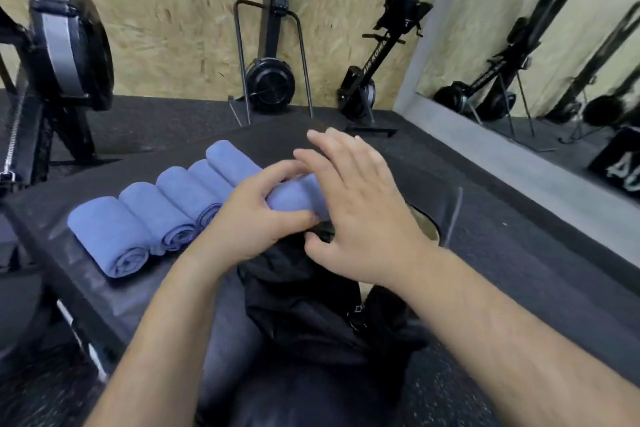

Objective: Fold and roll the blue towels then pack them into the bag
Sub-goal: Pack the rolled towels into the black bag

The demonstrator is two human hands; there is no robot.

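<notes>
Several rolled blue towels (138,218) lie side by side in a row on a black box top (69,204). One more rolled blue towel (298,196) is held just above the mouth of a black bag (304,302) that rests near me at the box's edge. My left hand (249,218) grips this roll from its near end, fingers wrapped around it. My right hand (356,204) lies over the roll's right side with fingers spread and its thumb near the bag opening. The roll's right end is hidden under that hand.
Black rowing machines stand upright against the chipboard wall: one at the left (65,45), one in the middle (270,80), one at the right (367,87). A mirror (554,45) fills the right wall. The floor is dark rubber matting.
</notes>
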